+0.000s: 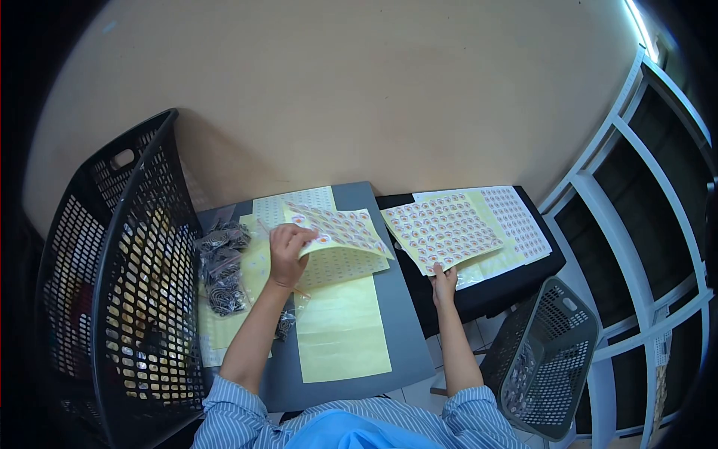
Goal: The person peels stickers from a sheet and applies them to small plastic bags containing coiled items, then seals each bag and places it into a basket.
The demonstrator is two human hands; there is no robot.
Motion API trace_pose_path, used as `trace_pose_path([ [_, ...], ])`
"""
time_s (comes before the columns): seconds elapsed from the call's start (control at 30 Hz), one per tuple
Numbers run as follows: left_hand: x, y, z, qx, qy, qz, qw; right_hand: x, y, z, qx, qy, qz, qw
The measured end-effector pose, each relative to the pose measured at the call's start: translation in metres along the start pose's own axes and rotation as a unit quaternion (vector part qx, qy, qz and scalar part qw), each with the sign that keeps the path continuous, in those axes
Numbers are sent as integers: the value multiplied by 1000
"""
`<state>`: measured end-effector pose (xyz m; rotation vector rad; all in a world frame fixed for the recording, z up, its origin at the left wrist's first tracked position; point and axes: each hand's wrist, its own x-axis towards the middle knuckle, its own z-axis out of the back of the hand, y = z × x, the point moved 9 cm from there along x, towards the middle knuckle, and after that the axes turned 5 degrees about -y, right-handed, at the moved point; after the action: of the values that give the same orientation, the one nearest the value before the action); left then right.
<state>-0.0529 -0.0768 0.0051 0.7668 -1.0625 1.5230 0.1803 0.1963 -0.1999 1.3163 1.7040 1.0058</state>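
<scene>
My left hand (288,253) is closed on the left edge of a yellow sheet of round stickers (340,227), which is lifted and curved above the grey table (359,197). Under it lie yellow sheets, one a blank yellow sheet (344,333) near the table's front. In my right hand (444,284) is the lower edge of another sticker sheet (441,232), pinched between thumb and fingers over more sheets on the black surface. Small plastic bags with dark coiled items (224,280) lie left of my left hand.
A tall black basket (112,224) with things inside stands at the left. More white sticker sheets (516,221) lie on the black-covered table (538,271). A grey basket (546,352) holding small bags sits lower right, beside a metal frame (643,284). A wall rises behind.
</scene>
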Motion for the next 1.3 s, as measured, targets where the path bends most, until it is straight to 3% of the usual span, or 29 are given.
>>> trace_pose_path([
  [0.27,-29,2,-36,-20,199,15,980,-6,-7,20,-75,-34,-100,992],
  [0.3,-27,1,-33,-19,201,16,979,-10,-2,23,-12,-43,-70,997],
  [0.33,-30,0,-41,-29,269,26,962,-14,-2,22,-11,-42,-71,997],
  [0.37,-36,-2,-46,-40,338,36,940,-21,20,39,-171,-135,47,975],
  [0.4,-35,-5,-40,-40,340,38,939,-36,48,43,-324,-220,162,906],
  [0.47,-45,-4,-32,15,420,90,903,-55,79,18,-336,-202,187,901],
  [0.5,-43,-12,-23,-3,447,107,888,-53,84,-8,-349,-100,221,905],
  [0.53,-43,-16,-12,-4,448,108,887,-58,91,-37,-356,4,252,900],
  [0.6,-50,0,19,-2,377,237,896,-63,101,-70,-381,41,297,874],
  [0.63,-59,2,24,-2,376,239,895,-65,98,-90,-410,97,326,846],
  [0.7,-95,32,50,97,333,421,838,-69,87,-116,-438,159,348,814],
  [0.77,-107,27,57,130,333,413,837,-70,72,-137,-499,200,354,765],
  [0.87,-112,21,59,168,332,401,837,-67,62,-146,-528,212,361,738],
  [1.07,-126,18,61,118,381,447,801,-72,67,-156,-498,246,361,749],
  [1.13,-120,14,67,-27,261,481,837,-78,73,-163,-476,250,375,755],
  [1.2,-119,8,70,-58,229,493,838,-86,72,-169,-482,278,410,723],
  [1.27,-121,9,60,-296,100,535,785,-87,68,-171,-476,286,411,723],
  [1.3,-113,9,55,-319,84,512,793,-85,64,-172,-498,293,385,719],
])
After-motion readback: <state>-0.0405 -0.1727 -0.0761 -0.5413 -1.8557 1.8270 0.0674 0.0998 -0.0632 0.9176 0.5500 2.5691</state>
